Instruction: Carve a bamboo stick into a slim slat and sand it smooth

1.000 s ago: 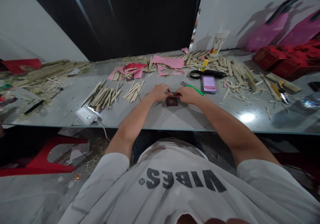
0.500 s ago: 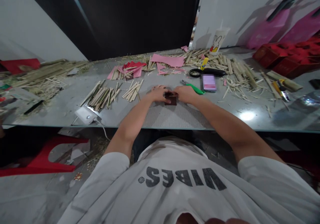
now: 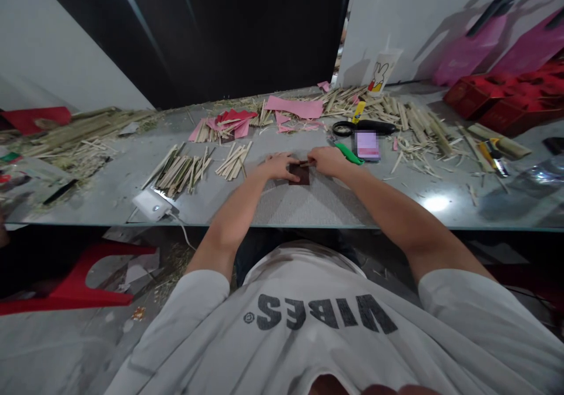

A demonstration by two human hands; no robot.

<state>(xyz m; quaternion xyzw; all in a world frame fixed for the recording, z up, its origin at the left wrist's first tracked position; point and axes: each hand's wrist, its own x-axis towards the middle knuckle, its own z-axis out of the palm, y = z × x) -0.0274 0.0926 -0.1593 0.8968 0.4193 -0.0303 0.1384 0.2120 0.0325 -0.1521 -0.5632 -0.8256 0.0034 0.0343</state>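
Note:
At the middle of the table, a small dark brown square of what looks like sandpaper (image 3: 300, 176) lies flat on the grey surface. My left hand (image 3: 278, 167) is closed at its left side, thumb pressed on the sheet and index finger curled along the far edge. From the right, my right hand (image 3: 328, 161) pinches a short thin bamboo stick (image 3: 305, 164), which crosses the sheet's far edge toward my left fingertips. Just beyond my right hand lies a green-handled tool (image 3: 349, 153), its tip hidden behind the hand.
Left of my hands lie bundles of bamboo sticks (image 3: 183, 168) and a white box (image 3: 152, 204) with a cable. Pink paper (image 3: 294, 107), a magnifying glass (image 3: 344, 128), a phone (image 3: 367, 146), a cup (image 3: 384, 73) and bamboo scraps lie farther back. A cutter (image 3: 494, 155) is at right.
My right hand has shifted slightly, now covering the green-handled tool's metal tip. My left fingers have opened out a little, and more of the brown sheet and the stick shows.

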